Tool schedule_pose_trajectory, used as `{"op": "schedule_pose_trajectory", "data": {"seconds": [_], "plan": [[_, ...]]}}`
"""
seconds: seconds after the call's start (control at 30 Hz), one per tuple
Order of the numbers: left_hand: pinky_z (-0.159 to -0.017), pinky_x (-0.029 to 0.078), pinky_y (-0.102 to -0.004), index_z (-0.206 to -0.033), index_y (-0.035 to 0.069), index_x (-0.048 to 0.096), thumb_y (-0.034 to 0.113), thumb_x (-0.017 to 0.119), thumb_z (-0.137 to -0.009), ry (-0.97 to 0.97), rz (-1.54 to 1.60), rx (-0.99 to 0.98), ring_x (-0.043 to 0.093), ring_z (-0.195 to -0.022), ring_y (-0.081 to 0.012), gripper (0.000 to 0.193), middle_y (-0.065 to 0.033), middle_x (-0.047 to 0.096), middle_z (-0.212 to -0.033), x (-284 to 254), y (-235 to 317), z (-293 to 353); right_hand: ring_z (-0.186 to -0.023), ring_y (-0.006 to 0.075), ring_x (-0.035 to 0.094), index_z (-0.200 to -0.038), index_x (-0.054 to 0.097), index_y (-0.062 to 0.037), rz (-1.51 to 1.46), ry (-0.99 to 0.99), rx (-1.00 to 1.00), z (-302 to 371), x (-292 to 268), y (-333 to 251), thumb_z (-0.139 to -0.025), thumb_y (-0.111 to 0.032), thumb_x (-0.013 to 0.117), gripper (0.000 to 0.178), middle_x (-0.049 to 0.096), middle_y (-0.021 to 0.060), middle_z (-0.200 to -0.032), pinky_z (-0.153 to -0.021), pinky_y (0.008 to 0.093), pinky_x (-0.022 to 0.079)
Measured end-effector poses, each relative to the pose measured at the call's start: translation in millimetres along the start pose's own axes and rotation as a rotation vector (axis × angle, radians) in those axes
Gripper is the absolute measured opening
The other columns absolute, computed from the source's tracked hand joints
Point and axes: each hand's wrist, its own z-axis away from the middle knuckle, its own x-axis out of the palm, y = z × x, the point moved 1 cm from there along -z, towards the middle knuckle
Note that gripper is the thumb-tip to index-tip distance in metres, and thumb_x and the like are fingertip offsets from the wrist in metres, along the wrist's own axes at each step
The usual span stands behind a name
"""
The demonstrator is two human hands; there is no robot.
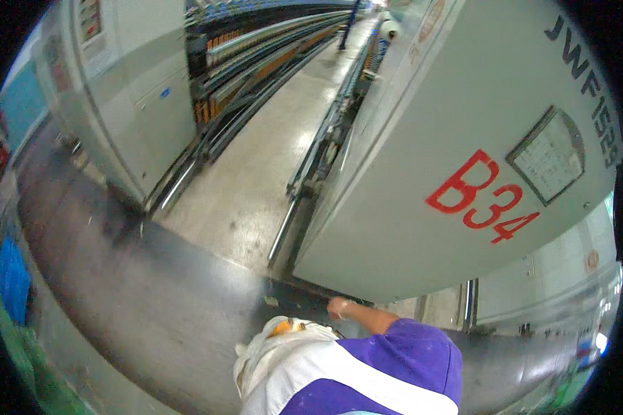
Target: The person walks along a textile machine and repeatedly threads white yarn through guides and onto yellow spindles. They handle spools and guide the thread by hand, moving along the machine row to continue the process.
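Note:
My right hand hangs low in front of me, past the short purple sleeve of my purple and white top. It is small and blurred, so its fingers cannot be made out and nothing held shows. Nearest to it are the foot of a large grey machine cabinet and a whitish cloth bag or apron at my waist. Something orange shows in the top of that cloth. My left hand is out of the picture.
A pale aisle floor runs ahead between two long spinning machines. Another grey cabinet ends the left machine. A person's dark-clothed leg stands far down the aisle. Something blue is at the left rim.

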Motion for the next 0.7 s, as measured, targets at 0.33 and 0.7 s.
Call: {"op": "schedule_pose_trajectory", "data": {"seconds": [0.33,0.7], "plan": [[-0.048,0.044,-0.0357,-0.095,0.003,0.063,0.042,0.049,-0.092,-0.182,-0.078,0.486,0.053,-0.054,-0.0219,0.042,-0.0096,0.060,-0.071,272,370,-224,-0.084,0.0265,0.064,-0.095,0.067,-0.0057,-1.091,-0.367,0.971,7,-73,-52,-0.087,-0.029,0.053,0.029,0.065,0.0143,-0.097,-0.069,0.0431,0.050],[-0.045,0.038,-0.0344,-0.074,0.004,0.052,0.032,0.053,-0.092,-0.455,-0.243,0.020,0.046,-0.048,-0.0201,0.034,-0.0071,0.049,-0.057,614,378,-132,-0.090,0.0395,0.059,-0.092,0.062,0.0045,-0.866,0.559,0.945,-323,-413,319,-0.091,-0.028,0.051,0.035,0.063,0.0225,-0.099,-0.078,0.0466,0.048]]}}
